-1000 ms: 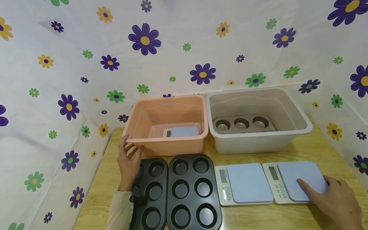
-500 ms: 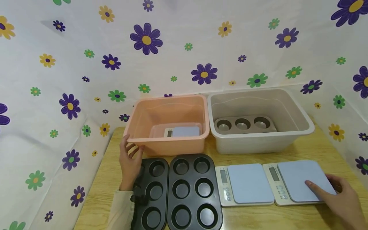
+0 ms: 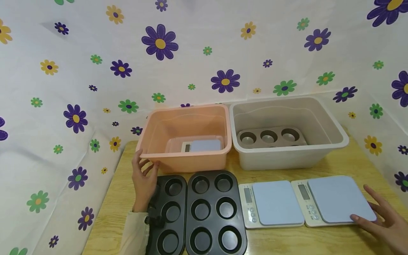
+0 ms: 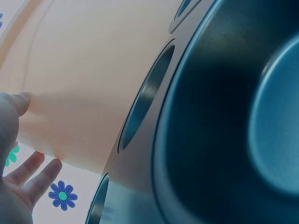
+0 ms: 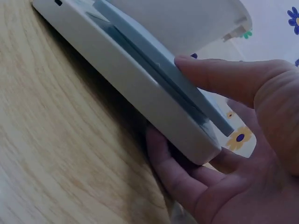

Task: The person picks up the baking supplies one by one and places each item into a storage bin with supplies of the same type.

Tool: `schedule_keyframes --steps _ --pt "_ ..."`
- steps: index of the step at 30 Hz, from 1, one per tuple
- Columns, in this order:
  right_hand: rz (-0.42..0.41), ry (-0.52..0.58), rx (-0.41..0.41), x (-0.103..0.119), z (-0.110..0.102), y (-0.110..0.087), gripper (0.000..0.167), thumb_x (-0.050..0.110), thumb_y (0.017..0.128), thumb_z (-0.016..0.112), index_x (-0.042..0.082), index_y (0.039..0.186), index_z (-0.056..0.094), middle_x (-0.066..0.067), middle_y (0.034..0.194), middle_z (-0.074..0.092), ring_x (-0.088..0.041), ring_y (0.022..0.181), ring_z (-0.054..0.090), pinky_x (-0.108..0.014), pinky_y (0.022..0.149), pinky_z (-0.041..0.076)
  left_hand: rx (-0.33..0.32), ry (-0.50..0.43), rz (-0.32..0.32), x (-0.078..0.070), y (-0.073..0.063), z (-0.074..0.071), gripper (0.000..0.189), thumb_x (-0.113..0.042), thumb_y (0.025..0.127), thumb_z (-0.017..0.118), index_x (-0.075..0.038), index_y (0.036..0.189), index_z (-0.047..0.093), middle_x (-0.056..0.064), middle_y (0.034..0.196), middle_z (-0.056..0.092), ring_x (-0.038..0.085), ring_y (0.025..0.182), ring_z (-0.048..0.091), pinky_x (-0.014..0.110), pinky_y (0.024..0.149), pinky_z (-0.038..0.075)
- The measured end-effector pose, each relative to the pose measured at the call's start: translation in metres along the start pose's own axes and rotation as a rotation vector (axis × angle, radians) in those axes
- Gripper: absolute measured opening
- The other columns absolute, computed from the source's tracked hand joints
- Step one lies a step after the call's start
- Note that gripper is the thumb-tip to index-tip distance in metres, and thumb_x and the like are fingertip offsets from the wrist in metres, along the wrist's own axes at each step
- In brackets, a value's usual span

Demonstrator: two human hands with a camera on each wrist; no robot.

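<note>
The rightmost digital kitchen scale [image 3: 341, 200] lies front-right of the white bin [image 3: 287, 158], long axis roughly parallel to the near rim. The nearer right hand [image 3: 388, 225] pinches the scale's right end. Left of the white bin, the left hand [image 3: 145, 180] grips the peach bin [image 3: 194, 163].

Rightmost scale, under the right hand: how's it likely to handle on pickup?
The scale looks stiff: a flat slab, no visible bend. Its platform sits on a gap above the base, so may give under the right hand's thumb. Lying flat, it's unlikely to roll.
</note>
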State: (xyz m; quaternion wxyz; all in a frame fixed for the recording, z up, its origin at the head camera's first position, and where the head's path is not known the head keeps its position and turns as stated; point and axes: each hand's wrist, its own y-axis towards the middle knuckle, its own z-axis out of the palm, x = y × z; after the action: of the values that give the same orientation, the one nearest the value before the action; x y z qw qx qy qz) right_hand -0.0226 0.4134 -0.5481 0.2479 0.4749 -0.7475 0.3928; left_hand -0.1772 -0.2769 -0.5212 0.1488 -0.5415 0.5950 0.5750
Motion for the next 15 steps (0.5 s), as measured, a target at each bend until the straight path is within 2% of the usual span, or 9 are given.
schedule_keyframes --steps 1,2,3,4,5,7,9,11,15 --pt "0.011 0.003 0.022 -0.002 -0.001 0.001 0.104 0.053 0.108 0.065 0.036 0.172 -0.015 -0.037 0.176 -0.01 -0.064 0.16 -0.009 -0.052 0.122 0.048 0.0 0.002 0.0 0.001 0.0 0.0 0.075 -0.004 0.1 0.079 -0.017 0.164 0.043 0.019 0.16 0.051 0.027 0.127 0.064 0.026 0.102 0.058" --pt "0.025 0.003 0.042 -0.005 -0.001 0.002 0.102 0.058 0.108 0.062 0.032 0.173 -0.012 -0.033 0.177 -0.013 -0.06 0.161 -0.016 -0.065 0.13 0.03 0.0 0.008 0.002 0.001 0.0 0.0 0.075 -0.005 0.1 0.079 -0.017 0.164 0.043 0.019 0.16 0.051 0.028 0.127 0.065 0.025 0.102 0.058" --pt "0.044 0.001 0.059 -0.008 -0.002 0.002 0.103 0.063 0.107 0.059 0.027 0.173 -0.01 -0.029 0.177 -0.016 -0.055 0.16 -0.021 -0.077 0.128 0.014 0.001 0.013 0.004 0.001 -0.001 0.0 0.075 -0.005 0.1 0.078 -0.017 0.164 0.043 0.018 0.16 0.051 0.03 0.127 0.065 0.023 0.102 0.058" --pt "0.063 0.008 0.074 -0.01 -0.002 0.003 0.103 0.067 0.106 0.056 0.022 0.174 -0.008 -0.025 0.177 -0.018 -0.051 0.16 -0.027 -0.082 0.125 0.001 0.002 0.018 0.007 0.001 -0.001 -0.001 0.075 -0.006 0.1 0.078 -0.017 0.165 0.042 0.018 0.16 0.051 0.032 0.128 0.065 0.022 0.102 0.059" --pt "0.068 0.013 0.082 -0.013 -0.002 0.004 0.105 0.069 0.106 0.055 0.018 0.173 -0.007 -0.025 0.177 -0.018 -0.048 0.159 -0.03 -0.081 0.125 -0.004 0.001 0.024 0.008 0.001 -0.001 -0.001 0.075 -0.006 0.1 0.079 -0.017 0.165 0.042 0.018 0.16 0.051 0.033 0.128 0.066 0.021 0.101 0.059" --pt "0.085 0.015 0.092 -0.016 -0.001 0.004 0.108 0.073 0.105 0.053 0.016 0.172 -0.009 -0.024 0.176 -0.02 -0.048 0.158 -0.031 -0.08 0.126 -0.007 0.002 0.036 0.01 0.001 -0.001 -0.001 0.075 -0.007 0.1 0.079 -0.018 0.165 0.042 0.019 0.161 0.051 0.035 0.128 0.066 0.019 0.098 0.059" --pt "0.096 0.03 0.082 -0.018 0.0 0.004 0.108 0.074 0.104 0.052 0.018 0.172 -0.01 -0.022 0.176 -0.022 -0.046 0.158 -0.031 -0.078 0.128 -0.003 0.001 0.042 0.011 0.001 -0.001 -0.001 0.076 -0.007 0.1 0.079 -0.018 0.165 0.041 0.019 0.161 0.05 0.036 0.128 0.066 0.017 0.096 0.059" --pt "0.105 0.039 0.069 -0.019 0.001 0.002 0.105 0.075 0.104 0.051 0.025 0.172 -0.012 -0.014 0.177 -0.026 -0.043 0.159 -0.031 -0.073 0.129 0.004 0.001 0.045 0.011 0.001 -0.002 0.0 0.076 -0.006 0.1 0.078 -0.018 0.165 0.041 0.02 0.161 0.05 0.036 0.127 0.066 0.014 0.095 0.058" --pt "0.114 0.126 0.009 -0.016 0.005 -0.007 0.087 0.064 0.109 0.05 0.041 0.171 -0.006 0.022 0.175 -0.027 -0.026 0.166 -0.025 -0.046 0.136 0.014 0.002 0.045 0.008 0.002 -0.002 0.0 0.077 -0.006 0.1 0.078 -0.018 0.166 0.04 0.021 0.16 0.051 0.036 0.127 0.065 0.011 0.094 0.056"
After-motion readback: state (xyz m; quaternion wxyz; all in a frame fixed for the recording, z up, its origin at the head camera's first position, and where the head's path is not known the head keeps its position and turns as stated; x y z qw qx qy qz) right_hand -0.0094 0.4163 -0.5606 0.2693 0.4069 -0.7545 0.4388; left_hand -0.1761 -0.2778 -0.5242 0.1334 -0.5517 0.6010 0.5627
